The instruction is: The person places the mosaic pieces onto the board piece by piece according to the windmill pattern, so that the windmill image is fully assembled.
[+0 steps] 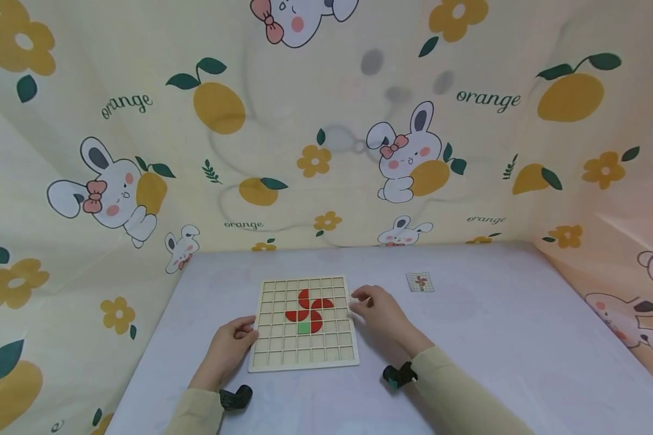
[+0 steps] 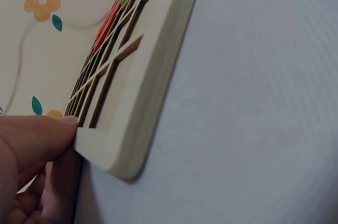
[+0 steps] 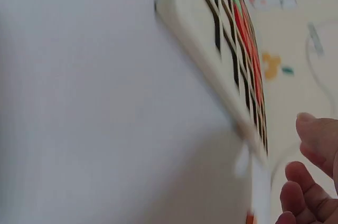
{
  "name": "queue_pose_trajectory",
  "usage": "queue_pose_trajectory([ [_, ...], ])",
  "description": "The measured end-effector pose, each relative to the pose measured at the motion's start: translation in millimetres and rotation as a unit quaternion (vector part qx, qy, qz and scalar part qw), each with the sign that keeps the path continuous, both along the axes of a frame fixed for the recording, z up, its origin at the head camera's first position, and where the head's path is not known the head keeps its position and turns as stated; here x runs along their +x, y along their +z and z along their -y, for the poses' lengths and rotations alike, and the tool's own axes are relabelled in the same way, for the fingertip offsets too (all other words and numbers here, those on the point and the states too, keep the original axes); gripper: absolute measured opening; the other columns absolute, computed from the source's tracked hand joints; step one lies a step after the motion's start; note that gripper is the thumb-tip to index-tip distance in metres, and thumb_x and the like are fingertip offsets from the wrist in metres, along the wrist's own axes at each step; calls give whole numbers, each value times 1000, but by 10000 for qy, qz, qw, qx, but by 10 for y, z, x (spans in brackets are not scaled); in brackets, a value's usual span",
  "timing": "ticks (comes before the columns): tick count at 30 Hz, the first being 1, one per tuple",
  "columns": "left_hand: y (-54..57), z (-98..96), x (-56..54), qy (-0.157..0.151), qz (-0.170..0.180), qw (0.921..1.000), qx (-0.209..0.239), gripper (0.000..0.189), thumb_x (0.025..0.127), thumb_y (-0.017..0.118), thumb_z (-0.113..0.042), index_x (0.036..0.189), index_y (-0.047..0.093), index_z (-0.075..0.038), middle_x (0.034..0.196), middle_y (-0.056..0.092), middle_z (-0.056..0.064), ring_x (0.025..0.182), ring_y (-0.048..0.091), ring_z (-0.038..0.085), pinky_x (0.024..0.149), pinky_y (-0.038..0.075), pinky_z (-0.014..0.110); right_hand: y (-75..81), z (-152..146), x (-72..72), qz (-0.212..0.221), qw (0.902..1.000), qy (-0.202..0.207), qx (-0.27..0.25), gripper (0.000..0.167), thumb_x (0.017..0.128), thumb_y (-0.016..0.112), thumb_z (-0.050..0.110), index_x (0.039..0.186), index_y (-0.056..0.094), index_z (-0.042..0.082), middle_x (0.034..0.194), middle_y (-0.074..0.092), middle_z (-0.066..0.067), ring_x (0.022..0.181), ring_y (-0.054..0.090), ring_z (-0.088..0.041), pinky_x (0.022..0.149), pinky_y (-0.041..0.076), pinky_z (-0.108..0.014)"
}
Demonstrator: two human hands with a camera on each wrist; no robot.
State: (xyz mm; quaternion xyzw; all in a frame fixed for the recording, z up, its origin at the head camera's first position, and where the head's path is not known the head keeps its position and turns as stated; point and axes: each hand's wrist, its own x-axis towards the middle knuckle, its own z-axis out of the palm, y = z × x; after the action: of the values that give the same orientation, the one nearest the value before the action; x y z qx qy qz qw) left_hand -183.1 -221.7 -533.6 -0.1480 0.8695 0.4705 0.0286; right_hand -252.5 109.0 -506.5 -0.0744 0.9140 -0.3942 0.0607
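Observation:
A pale square grid board (image 1: 305,367) lies on the table. Several red quarter-round pieces (image 1: 317,324) form a pinwheel in its cells, with one green square piece (image 1: 303,328) set below them. At the board's left edge, my left hand (image 1: 231,347) holds the rim, thumb against it and the other fingers curled beside it, as the left wrist view shows near the board's corner (image 2: 119,150). My right hand (image 1: 381,311) hovers just off the right edge, fingers loosely bent. In the right wrist view nothing shows between its thumb (image 3: 317,134) and fingers.
A small card (image 1: 420,282) with a red pinwheel picture on a grid lies at the back right of the white table (image 1: 468,338). Printed curtains (image 1: 326,199) stand behind and at both sides. A black strap device (image 1: 399,376) sits on each wrist.

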Motion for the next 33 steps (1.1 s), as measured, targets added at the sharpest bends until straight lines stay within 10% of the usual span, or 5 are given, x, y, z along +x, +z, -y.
queue_pose_trajectory([
  [12, 24, -34, 5, -13, 73, 10000, -33, 41, 93, 65, -16, 132, 58, -11, 103, 57, 5, 90, 52, 20, 70, 45, 26, -172, -713, -190, 469, 9968, -538, -366, 46, 88, 71, 37, 126, 59, 13, 122, 56, -8, 109, 50, -26, 91, 43, -44],
  [33, 32, -11, 7, -29, 27, 10000, -3, 41, 92, 65, -14, 132, 58, -7, 104, 56, 7, 91, 51, 20, 70, 46, 28, -277, -539, -221, 83, 9950, -853, 507, 25, 85, 74, 29, 104, 68, 15, 119, 57, -13, 111, 43, -33, 93, 31, -54],
])
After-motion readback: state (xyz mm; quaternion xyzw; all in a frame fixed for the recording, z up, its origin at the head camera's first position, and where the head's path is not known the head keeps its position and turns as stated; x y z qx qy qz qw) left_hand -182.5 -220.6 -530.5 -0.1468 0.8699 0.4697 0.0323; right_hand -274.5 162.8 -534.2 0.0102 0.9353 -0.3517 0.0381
